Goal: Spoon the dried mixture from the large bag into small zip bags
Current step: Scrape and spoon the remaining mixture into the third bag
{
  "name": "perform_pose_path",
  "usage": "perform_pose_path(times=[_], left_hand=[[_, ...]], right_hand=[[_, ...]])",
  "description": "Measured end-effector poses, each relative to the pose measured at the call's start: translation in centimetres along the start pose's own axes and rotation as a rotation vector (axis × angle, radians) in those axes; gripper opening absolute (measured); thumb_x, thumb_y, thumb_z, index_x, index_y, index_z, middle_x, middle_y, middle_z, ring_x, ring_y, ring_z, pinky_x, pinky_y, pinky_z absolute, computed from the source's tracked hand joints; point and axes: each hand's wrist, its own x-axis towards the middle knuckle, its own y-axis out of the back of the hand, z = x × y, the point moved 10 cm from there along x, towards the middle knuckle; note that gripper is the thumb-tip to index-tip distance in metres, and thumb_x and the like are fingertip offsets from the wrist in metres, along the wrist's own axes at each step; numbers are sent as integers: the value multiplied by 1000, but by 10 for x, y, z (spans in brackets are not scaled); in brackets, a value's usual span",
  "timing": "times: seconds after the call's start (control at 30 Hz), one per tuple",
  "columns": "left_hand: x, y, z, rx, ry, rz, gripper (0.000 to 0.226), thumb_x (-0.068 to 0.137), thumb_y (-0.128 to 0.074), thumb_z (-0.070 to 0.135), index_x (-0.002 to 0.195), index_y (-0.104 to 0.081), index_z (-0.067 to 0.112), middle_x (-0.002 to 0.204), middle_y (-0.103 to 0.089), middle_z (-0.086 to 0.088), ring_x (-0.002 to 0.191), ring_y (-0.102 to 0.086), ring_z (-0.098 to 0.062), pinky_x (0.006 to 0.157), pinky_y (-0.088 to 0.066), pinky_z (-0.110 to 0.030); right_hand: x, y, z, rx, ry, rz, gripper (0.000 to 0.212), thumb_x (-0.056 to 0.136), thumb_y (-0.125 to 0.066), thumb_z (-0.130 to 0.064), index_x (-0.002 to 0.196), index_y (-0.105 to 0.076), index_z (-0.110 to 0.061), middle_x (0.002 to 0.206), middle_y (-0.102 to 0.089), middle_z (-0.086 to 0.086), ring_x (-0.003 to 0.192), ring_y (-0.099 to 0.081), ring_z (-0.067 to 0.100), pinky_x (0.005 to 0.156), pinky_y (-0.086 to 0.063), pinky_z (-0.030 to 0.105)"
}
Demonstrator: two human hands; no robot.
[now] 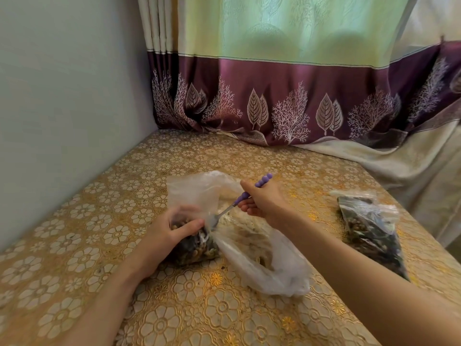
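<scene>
A large clear plastic bag (264,260) lies crumpled in the middle of the table with dried mixture inside. My left hand (172,231) grips the open top of a small zip bag (197,248) that holds dark and tan dried pieces and stands against the large bag's left side. My right hand (264,198) holds a spoon (239,198) by its purple beaded handle. The metal bowl of the spoon points down-left, close to the small bag's mouth. I cannot tell whether the spoon bowl carries any mixture.
A filled, closed small zip bag (371,228) lies at the right of the table (199,308), which has a gold floral cover. A wall (62,108) borders the left; a purple-and-green curtain (287,96) hangs at the back.
</scene>
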Motion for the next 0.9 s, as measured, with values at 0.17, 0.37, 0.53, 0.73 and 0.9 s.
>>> perform_pose_path(times=[0.17, 0.37, 0.53, 0.73, 0.9], left_hand=[[1, 0, 1, 5, -6, -2, 46, 60, -64, 48, 102, -61, 30, 94, -66, 13, 85, -60, 4, 67, -44, -17], [1, -1, 3, 129, -34, 2, 43, 61, -66, 49, 100, -60, 33, 88, -67, 22, 83, -59, 9, 63, -41, -8], [2, -1, 4, 186, -43, 6, 48, 59, -65, 52, 103, -59, 33, 95, -62, 22, 89, -52, 10, 67, -37, -11], [2, -2, 3, 197, -26, -10, 50, 59, -65, 52, 105, -57, 34, 99, -63, 16, 91, -52, 8, 68, -36, -11], [2, -3, 1, 186, -10, -18, 48, 58, -66, 54, 102, -55, 38, 97, -62, 19, 94, -52, 5, 71, -38, -15]], right_hand=[[1, 10, 3, 72, -57, 0, 34, 96, -54, -21, 83, -63, 9, 47, -63, 6, 35, -55, 8, 34, -43, 15], [-2, 52, -25, 76, 28, 97, 37, 96, -52, -20, 86, -64, 13, 47, -64, 4, 34, -54, 5, 33, -39, 14], [-12, 63, -69, 114, 180, 121, 42, 98, -50, -24, 74, -64, 6, 45, -62, 1, 34, -52, 4, 33, -39, 13], [-34, 42, -111, 102, 374, 41, 48, 97, -51, -30, 62, -67, -1, 48, -62, 4, 37, -52, 7, 36, -40, 14], [-58, 12, -132, 10, 622, -89, 41, 94, -57, -27, 57, -68, -13, 68, -68, 23, 44, -58, 17, 40, -45, 21]])
